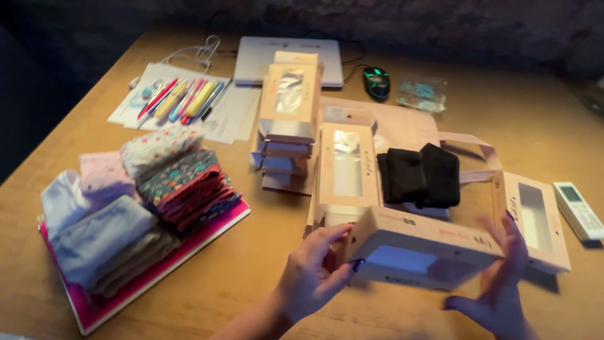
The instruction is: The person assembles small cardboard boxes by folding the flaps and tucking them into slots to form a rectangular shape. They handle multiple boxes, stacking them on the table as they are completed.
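Observation:
My left hand point(313, 267) grips the left end of a tan cardboard box with a clear window point(420, 247), held just above the wooden table point(264, 264). At the box's right end is my right hand point(500, 277), blurred, with its fingers spread against the box. Behind the held box lies another windowed box point(346, 171), and a third point(535, 220) lies to the right. Folded black cloth point(418, 175) rests between them.
A stack of windowed boxes point(287, 119) stands mid-table. Folded patterned cloths point(179, 179) sit on a pink board point(157, 274) at left. Pens on papers point(179, 97), a laptop point(251, 60), a mouse point(376, 82), a plastic packet point(420, 94) and a white remote point(579, 211) lie around.

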